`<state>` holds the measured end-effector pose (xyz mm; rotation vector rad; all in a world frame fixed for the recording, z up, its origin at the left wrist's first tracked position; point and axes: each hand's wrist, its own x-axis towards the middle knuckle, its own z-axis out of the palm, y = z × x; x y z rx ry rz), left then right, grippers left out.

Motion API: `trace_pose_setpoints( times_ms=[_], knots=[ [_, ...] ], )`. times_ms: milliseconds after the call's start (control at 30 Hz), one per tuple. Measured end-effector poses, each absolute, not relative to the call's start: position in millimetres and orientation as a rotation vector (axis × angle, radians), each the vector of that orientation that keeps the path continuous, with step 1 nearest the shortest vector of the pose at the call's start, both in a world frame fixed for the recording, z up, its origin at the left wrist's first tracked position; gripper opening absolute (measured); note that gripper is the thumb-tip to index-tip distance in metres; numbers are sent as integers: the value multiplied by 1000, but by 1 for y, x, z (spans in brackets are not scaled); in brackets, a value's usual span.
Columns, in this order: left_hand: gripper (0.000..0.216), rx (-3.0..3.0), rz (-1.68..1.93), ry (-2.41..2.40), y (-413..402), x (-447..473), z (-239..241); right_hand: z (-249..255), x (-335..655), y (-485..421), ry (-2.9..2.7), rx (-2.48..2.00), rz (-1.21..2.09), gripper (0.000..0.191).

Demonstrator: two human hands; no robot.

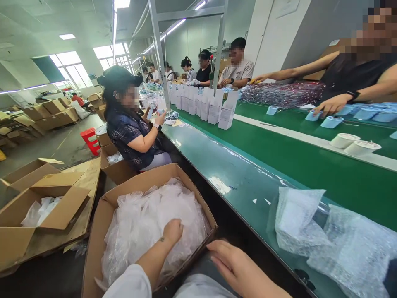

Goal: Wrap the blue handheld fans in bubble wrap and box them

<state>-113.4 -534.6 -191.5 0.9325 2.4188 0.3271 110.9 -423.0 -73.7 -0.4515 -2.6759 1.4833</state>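
Many plastic bags [141, 215] fill the carton [95, 234], lower centre-left; the left hand [173, 231] curls among them, its grip I cannot tell. The right hand [228, 260], fingers straight, holds nothing visible. Better to separate each bag gently.

carton [95, 240]: brown | bags [136, 219]: milky white | belt [279, 153]: green | shirt [119, 128]: dark plaid

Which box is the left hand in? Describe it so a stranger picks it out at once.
Find the long green worktop running away into the room. By its near end, on the left, the left hand reaches into an open cardboard box. Translucent plastic heaped almost to its rim sets it apart from the open carton farther left, which shows only a little plastic.
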Motion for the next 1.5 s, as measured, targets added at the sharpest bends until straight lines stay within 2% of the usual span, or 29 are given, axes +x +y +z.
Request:
trace_pose_setpoints(
  times_ms=[100, 167, 233, 300, 400, 500, 600, 733, 833, 933, 1067, 1167, 1267, 1367, 1500],
  knots=[
    [24, 996, 546, 2480, -527, -129, -158, -85, 97, -418, -2250, -772, 1925, 32],
    [21, 1071, 701, 2448, -524, -126, -132, -87, 82, -416, -1881, -961, 2165, 45],
    [17, 1234, 869, 2319, -524, -112, -110, -82, 63, -417, -1683, -998, 2260, 58],
    [17, 1443, 954, 2193, -526, -93, -94, -74, 47, -419, -1734, -883, 2202, 60],
    [26, 1657, 862, 2235, -531, -73, -82, -67, 36, -419, -1794, -776, 2008, 47],
    [41, 1765, 834, 2354, -534, -67, -77, -72, 42, -411, -1498, -882, 2050, 36],
    [41, 1889, 969, 2419, -530, -58, -69, -76, 51, -402, -1167, -971, 2076, 41],
    [36, 2002, 977, 2360, -509, -39, -56, -67, 52, -398, -1184, -882, 1910, 44],
    [24, 1821, 1043, 2209, -489, -42, -49, -58, 48, -394, -1311, -813, 1848, 41],
    [18, 1378, 1263, 1973, -475, -60, -44, -50, 40, -380, -1434, -790, 1775, 43],
    [41, 798, 1455, 1580, -465, -83, -42, -42, 18, -363, -1513, -643, 1811, 45],
    [53, 637, 1588, 1475, -461, -92, -47, -40, -4, -359, -1619, -480, 1878, 37],
    [52, 527, 1757, 1552, -460, -105, -58, -38, -27, -350, -1768, -486, 1842, 28],
    [56, 482, 1847, 1853, -463, -124, -69, -31, -52, -323, -1893, -787, 1661, 27],
    [55, 695, 1804, 2400, -468, -135, -80, -16, -90, -263, -1798, -1255, 1331, 40]
  ],
)
